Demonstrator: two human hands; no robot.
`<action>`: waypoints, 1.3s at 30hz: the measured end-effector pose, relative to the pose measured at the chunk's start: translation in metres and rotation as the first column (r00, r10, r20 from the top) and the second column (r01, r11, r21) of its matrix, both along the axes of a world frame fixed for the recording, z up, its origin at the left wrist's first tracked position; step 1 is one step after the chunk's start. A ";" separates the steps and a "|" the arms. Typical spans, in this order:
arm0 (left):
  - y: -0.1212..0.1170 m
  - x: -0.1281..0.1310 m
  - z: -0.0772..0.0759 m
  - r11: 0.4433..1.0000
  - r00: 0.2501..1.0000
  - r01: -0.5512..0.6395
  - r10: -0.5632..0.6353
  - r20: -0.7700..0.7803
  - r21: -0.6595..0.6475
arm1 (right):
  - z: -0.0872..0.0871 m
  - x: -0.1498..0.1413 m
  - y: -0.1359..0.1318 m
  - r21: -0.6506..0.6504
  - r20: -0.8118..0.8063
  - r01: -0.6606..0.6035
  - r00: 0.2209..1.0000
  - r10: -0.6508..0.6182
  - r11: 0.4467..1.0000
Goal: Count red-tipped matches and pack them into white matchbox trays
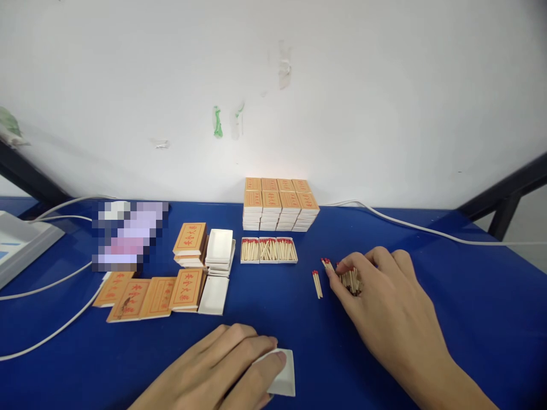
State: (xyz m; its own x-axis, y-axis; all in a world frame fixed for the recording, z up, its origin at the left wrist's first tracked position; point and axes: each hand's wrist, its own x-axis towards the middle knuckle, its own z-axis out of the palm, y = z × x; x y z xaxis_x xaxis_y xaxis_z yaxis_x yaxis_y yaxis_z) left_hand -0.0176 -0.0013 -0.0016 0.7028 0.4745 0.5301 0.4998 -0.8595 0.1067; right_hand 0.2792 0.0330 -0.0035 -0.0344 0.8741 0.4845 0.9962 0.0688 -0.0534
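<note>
My left hand holds an empty white matchbox tray on the table near the front edge of the view, thumb over its inside and fingers at its far side. To the right, my right hand is curled over a pile of red-tipped matches. A few matches show at its thumb tip; the hand partly hides the pile. Just left of it lie several loose matches side by side. Farther back, three trays filled with matches stand in a row.
Behind the filled trays rises a stack of orange matchboxes against the wall. At left are matchbox sleeves and stacked empty trays. A blurred purplish item and white cables lie farther left. Another cable runs along the back right.
</note>
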 end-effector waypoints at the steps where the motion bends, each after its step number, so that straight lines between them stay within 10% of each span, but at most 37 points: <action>1: 0.000 0.000 0.000 1.000 1.000 0.003 -0.003 0.003 0.003 | 0.000 0.000 0.000 -0.007 -0.017 -0.001 1.000 0.000 1.000; 39: -0.001 0.000 0.004 1.000 1.000 -0.013 0.013 0.009 0.026 | 0.002 -0.013 -0.009 -0.156 -0.300 -0.118 0.952 0.067 0.981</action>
